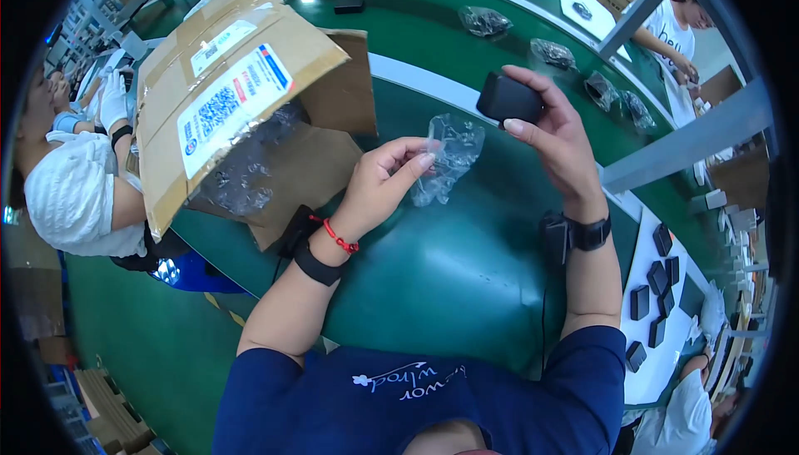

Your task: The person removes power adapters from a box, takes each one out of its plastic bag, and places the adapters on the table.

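My left hand (391,176) pinches a crumpled clear plastic bag (454,155) between thumb and fingers, above the green tabletop (433,263). Raised to the right of the bag, my right hand (556,126) is closed around a small black box (508,99) with rounded corners. Its thumb presses the near edge while the fingers reach over the far side. The bag and the box are apart. Just left of my left hand stands an open cardboard carton (325,155), tipped toward me, with clear plastic bags (241,180) inside.
Several bagged dark items (553,54) lie on the green conveyor (408,5) beyond the table. More black boxes (639,303) rest on a white sheet (653,384) at the right. A metal post (687,134) slants across the right side. Co-workers sit left, far right and near right.
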A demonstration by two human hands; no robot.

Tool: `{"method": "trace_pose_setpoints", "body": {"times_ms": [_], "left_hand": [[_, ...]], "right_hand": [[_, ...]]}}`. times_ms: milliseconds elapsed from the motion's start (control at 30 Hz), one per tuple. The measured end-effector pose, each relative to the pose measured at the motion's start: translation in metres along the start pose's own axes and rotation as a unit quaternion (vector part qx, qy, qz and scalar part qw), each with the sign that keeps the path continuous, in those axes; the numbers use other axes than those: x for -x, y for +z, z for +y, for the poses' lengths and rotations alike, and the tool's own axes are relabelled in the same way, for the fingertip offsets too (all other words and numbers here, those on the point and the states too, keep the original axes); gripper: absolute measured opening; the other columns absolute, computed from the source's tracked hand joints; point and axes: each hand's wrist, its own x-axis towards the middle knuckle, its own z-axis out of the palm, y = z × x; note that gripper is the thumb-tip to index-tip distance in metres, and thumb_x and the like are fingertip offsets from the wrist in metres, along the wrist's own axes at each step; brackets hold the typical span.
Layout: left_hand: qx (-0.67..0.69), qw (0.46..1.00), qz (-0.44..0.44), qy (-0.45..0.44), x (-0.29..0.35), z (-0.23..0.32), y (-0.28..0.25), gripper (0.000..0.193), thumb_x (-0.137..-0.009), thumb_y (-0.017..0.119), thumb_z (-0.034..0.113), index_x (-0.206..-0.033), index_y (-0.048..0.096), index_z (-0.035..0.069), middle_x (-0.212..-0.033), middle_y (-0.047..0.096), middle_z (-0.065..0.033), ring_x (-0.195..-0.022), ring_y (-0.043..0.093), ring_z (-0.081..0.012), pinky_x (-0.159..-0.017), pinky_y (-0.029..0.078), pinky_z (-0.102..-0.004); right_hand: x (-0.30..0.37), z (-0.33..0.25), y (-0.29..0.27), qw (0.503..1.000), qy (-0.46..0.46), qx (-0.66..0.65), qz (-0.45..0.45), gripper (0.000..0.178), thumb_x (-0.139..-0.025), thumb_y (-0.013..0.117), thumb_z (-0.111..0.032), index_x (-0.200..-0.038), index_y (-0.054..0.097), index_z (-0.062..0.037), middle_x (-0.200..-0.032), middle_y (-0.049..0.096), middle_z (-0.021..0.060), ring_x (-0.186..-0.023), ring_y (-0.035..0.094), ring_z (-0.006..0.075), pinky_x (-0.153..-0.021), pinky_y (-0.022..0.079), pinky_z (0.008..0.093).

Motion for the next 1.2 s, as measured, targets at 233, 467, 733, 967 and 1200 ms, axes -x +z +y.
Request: {"method": "trace_pose_setpoints", "body": {"times_ms": [233,467,733,967,1200], "left_hand": [[-0.044,0.998,-0.036,0.025,0.000,-0.005,0.011,0.016,-0.090,0.060,0.010,-0.102,0.058,0.000,-0.096,0.062,-0.0036,-0.085,0.059,-0.0076,-0.079,0.048,-0.0227],[0.128,0.988,-0.070,-0.044,0.001,0.007,0.019,0.021,-0.089,0.060,0.007,-0.108,0.054,0.001,-0.104,0.064,-0.0071,-0.091,0.060,-0.0107,-0.082,0.049,-0.0250],[0.151,0.985,-0.062,-0.063,-0.002,-0.006,0.002,0.038,-0.087,0.062,0.005,-0.122,0.048,0.000,-0.108,0.063,-0.0089,-0.100,0.060,-0.0130,-0.087,0.048,-0.0262],[0.077,0.996,-0.048,-0.017,0.000,-0.003,0.022,0.036,-0.086,0.063,0.007,-0.120,0.050,-0.001,-0.107,0.062,-0.0072,-0.095,0.060,-0.0113,-0.085,0.048,-0.0254],[0.089,0.993,-0.059,-0.051,0.002,0.004,0.016,0.041,-0.086,0.064,0.008,-0.122,0.048,0.000,-0.109,0.060,-0.0069,-0.096,0.058,-0.0102,-0.086,0.047,-0.0252]], "right_hand": [[0.021,-0.007,0.009,0.991,-0.055,0.114,-0.033,0.047,-0.082,0.065,-0.003,-0.126,0.049,-0.0041,-0.117,0.053,0.0057,-0.108,0.052,0.0135,-0.093,0.044,0.0287],[0.019,0.011,0.008,0.997,-0.059,0.050,-0.030,0.047,-0.082,0.065,-0.002,-0.126,0.050,-0.0045,-0.114,0.055,0.0047,-0.104,0.055,0.0121,-0.090,0.045,0.0263],[0.018,0.018,0.011,0.997,-0.066,0.014,-0.042,0.049,-0.081,0.067,-0.002,-0.126,0.049,-0.0029,-0.115,0.056,0.0053,-0.105,0.054,0.0120,-0.090,0.044,0.0267],[0.021,0.019,0.006,0.994,-0.040,0.071,-0.068,0.052,-0.079,0.069,-0.004,-0.128,0.051,-0.0041,-0.117,0.056,0.0041,-0.102,0.055,0.0123,-0.088,0.044,0.0258],[0.029,0.008,0.020,0.977,-0.024,0.203,-0.066,0.044,-0.080,0.069,-0.012,-0.123,0.058,-0.0082,-0.111,0.061,0.0042,-0.098,0.056,0.0140,-0.084,0.044,0.0265]]}}
